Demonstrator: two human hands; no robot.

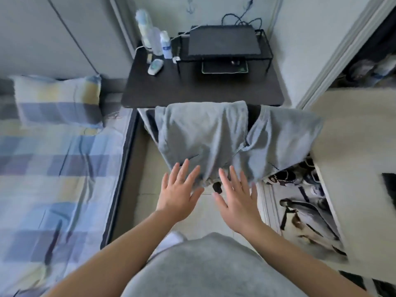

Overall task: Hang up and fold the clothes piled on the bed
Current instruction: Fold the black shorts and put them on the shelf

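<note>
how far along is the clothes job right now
Done: the visible part of the bed shows a pillow but no pile. In hand: a grey garment lies draped over the desk edge; left hand and right hand, both open, reach its lower edge, gripping nothing. Left: that garment is neither folded nor on a hanger.

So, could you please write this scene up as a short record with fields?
garment: grey garment draped in front of the dark desk
left hand: open, fingers spread, at the garment's lower edge
right hand: open, fingers spread, alongside the left
contact with garment: cannot tell
bed: checked sheet, pillow at the far end
</note>
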